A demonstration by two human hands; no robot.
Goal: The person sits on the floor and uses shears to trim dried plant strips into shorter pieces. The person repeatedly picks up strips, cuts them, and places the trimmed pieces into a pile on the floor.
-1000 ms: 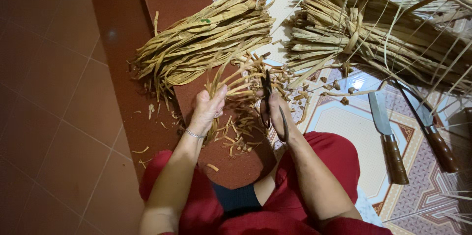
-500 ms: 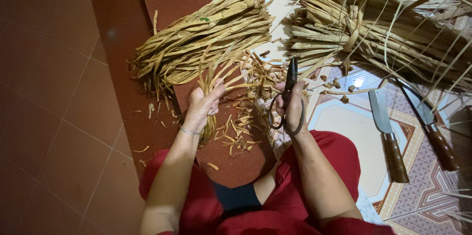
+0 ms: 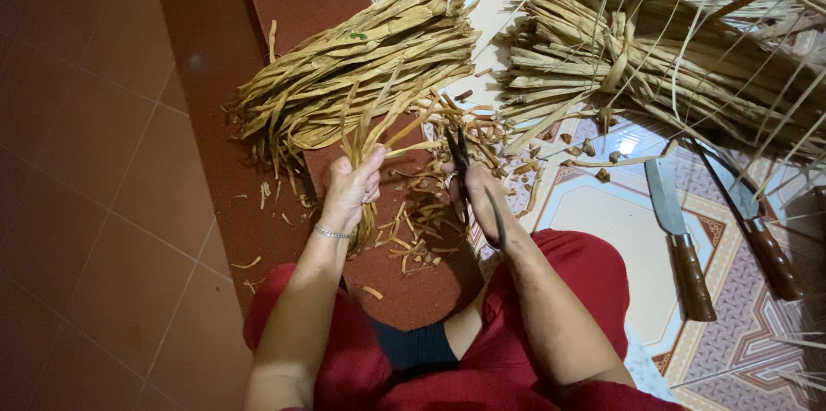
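Here the left hand (image 3: 351,187) is clenched around a fistful of dry, flat stalks (image 3: 383,131), while the right hand (image 3: 477,196) is closed on dark scissors (image 3: 460,161) at their ends. Open red floor (image 3: 103,204) lies left; bundles (image 3: 361,67) and two wooden-handled knives (image 3: 680,239) crowd the right.

Dry, matt straw-like stalks (image 3: 361,75) lie on glossy red tiles (image 3: 95,204); at right, two knives (image 3: 680,230) pair dull metal blades with polished wooden handles.
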